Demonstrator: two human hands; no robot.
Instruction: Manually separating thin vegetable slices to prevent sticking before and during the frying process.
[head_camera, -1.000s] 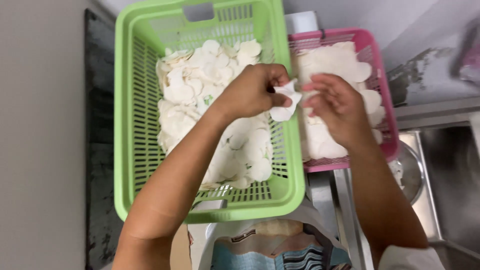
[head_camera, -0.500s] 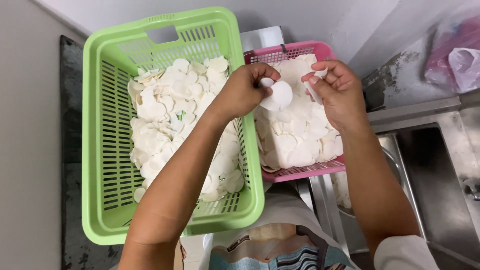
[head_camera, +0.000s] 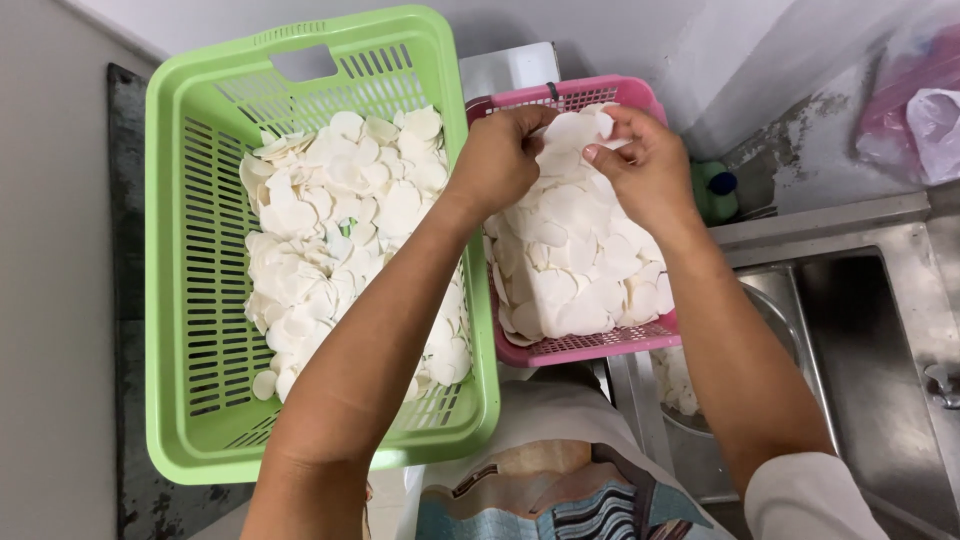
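White, thin and round, 1 wafer disc (head_camera: 572, 135) is pinched at its edges by both hands, left hand (head_camera: 497, 160) and right hand (head_camera: 645, 165), over the far end of the pink basket (head_camera: 590, 345). 2 baskets (the green basket (head_camera: 180, 300) sits left) hold heaps of matching discs.

The left hand (head_camera: 497, 160) covers part of the white round piece (head_camera: 572, 135) it pinches with the right hand (head_camera: 645, 170). Both forearms hide discs in the green basket (head_camera: 170, 300) and pink basket (head_camera: 600, 345). The steel sink (head_camera: 880, 330) runs off the right edge.
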